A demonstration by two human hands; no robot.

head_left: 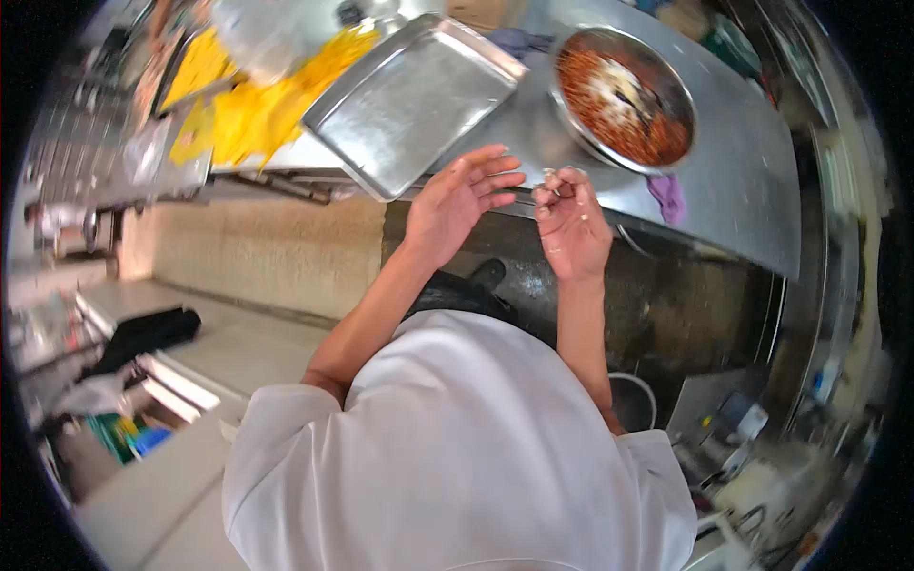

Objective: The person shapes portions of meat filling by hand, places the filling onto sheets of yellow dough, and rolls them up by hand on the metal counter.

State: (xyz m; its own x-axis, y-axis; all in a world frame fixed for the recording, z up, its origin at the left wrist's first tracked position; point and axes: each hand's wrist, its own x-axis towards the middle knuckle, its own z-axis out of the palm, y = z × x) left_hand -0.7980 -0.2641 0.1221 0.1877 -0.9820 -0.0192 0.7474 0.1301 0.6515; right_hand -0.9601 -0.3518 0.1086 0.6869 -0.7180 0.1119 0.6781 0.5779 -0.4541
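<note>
My left hand (455, 207) is held up in front of the table edge, fingers stretched out and apart, with nothing in it. It is nearest to a rectangular metal tray (405, 109) with a bare, scratched bottom. Beside it, my right hand (578, 228) has its fingers curled in towards the thumb. White bits stick to those fingertips and the palm; whether anything is pinched there I cannot make out. Just beyond stands a round metal bowl (687, 143) of orange-red shredded food (586, 71), with a heap of white powder (614, 90) and some dark matter on top.
A purple cloth (669, 198) lies by the bowl on the steel table (752, 181). Left of the tray are yellow sheets or pieces (257, 114) and a clear plastic bag (262, 38). A bucket rim (636, 395) shows low on the right, with a white counter (190, 333) on the left.
</note>
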